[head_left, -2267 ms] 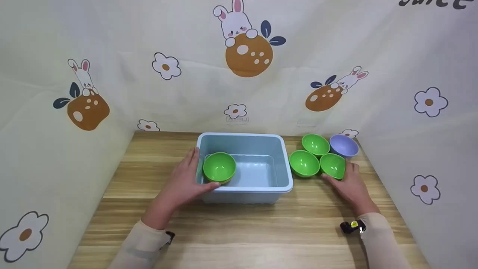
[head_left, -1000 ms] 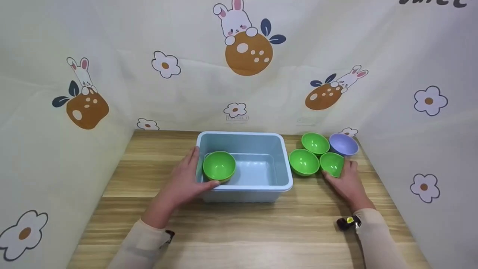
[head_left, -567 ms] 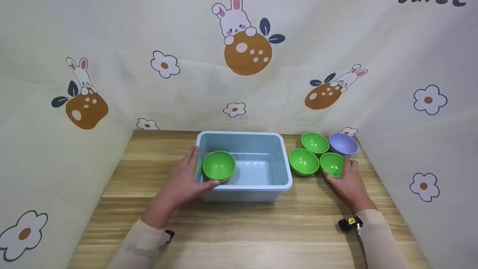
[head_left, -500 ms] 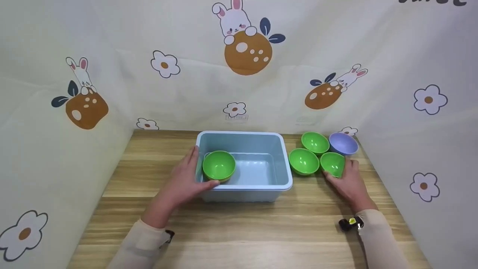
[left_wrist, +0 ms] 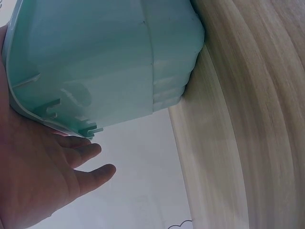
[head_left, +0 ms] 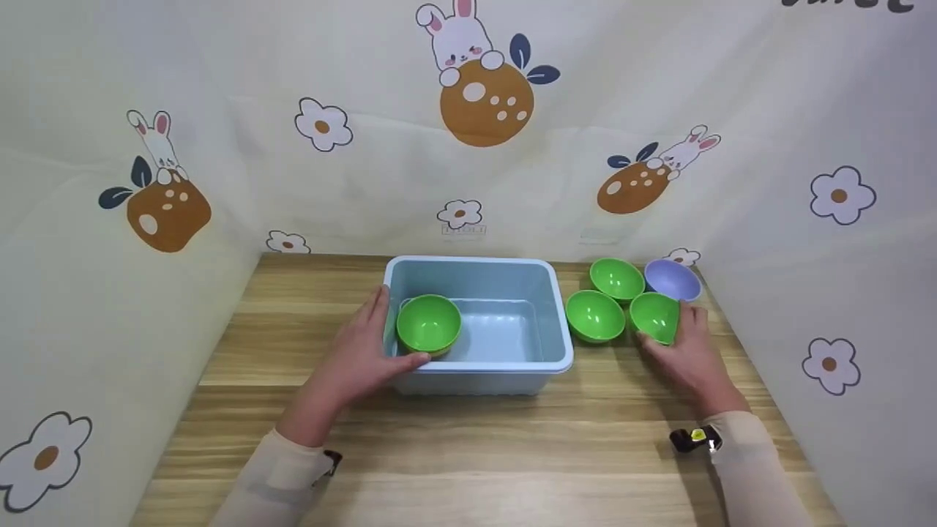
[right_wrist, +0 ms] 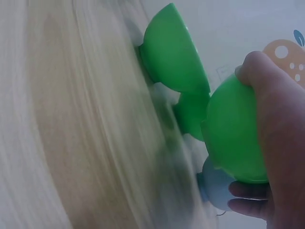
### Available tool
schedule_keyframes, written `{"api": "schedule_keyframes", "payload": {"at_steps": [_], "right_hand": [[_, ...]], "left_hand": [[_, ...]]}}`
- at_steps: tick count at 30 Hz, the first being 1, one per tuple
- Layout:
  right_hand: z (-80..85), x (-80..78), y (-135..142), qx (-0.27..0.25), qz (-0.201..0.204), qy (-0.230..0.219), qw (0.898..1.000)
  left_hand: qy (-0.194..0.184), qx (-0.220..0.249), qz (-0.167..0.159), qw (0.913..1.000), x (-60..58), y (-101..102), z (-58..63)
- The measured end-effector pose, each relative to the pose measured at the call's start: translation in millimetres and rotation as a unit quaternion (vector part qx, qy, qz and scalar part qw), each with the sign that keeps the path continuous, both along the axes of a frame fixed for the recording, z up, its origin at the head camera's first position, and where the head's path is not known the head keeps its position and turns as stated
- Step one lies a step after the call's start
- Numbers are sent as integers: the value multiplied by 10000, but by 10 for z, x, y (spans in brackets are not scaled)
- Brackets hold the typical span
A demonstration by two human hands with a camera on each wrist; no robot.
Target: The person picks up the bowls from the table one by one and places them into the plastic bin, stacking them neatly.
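My right hand (head_left: 692,359) grips a green bowl (head_left: 654,318) at its right side, thumb in front and fingers behind. In the right wrist view that bowl (right_wrist: 236,131) is raised off the table and tilted. My left hand (head_left: 359,355) holds the near left corner of a light blue plastic tub (head_left: 479,367), thumb over the front rim. The left wrist view shows its fingers (left_wrist: 95,176) outside the tub wall (left_wrist: 95,62). Inside the tub, at the left, sits another green bowl (head_left: 430,323); a yellowish edge shows beneath it.
Two more green bowls, one behind (head_left: 617,278) and a nearer bowl (head_left: 595,316), stand right of the tub. A purple bowl (head_left: 673,280) stands at the back right corner. Patterned cloth (head_left: 381,176) walls the wooden table (head_left: 468,454) at the back and sides.
My right hand has raised the gripped green bowl off the table and shifted it slightly back and to the right. The left hand and the tub stay put.
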State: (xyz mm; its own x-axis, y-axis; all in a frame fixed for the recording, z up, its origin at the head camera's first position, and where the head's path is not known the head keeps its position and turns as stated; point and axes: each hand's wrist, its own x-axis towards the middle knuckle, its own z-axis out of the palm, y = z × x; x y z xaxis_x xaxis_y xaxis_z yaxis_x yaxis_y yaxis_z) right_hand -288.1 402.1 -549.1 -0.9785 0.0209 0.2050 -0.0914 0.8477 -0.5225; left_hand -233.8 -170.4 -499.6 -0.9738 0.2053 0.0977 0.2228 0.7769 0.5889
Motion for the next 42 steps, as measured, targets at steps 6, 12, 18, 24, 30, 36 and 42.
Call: {"api": "schedule_keyframes", "payload": {"at_steps": [6, 12, 18, 24, 30, 36, 42], "right_hand": [[93, 7, -28, 46, 34, -134, 9999], [169, 1, -55, 75, 118, -202, 9997], [226, 2, -89, 70, 228, -146, 9996], [278, 10, -136, 120, 270, 1, 9996], [331, 24, -166, 232, 352, 25, 9991], [418, 42, -230, 276, 485, 167, 9983], [536, 61, -312, 438, 605, 170, 9971]], "left_hand": [[3, 12, 2, 10000, -7, -3, -5], [-25, 33, 7, 10000, -3, -3, -8], [-25, 24, 29, 10000, -4, 2, -9], [91, 86, 16, 9999, -3, 10, -6], [56, 21, 15, 10000, -5, 15, 1], [29, -8, 30, 10000, -1, 10, 2], [35, 10, 33, 10000, 0, 5, -4]]}}
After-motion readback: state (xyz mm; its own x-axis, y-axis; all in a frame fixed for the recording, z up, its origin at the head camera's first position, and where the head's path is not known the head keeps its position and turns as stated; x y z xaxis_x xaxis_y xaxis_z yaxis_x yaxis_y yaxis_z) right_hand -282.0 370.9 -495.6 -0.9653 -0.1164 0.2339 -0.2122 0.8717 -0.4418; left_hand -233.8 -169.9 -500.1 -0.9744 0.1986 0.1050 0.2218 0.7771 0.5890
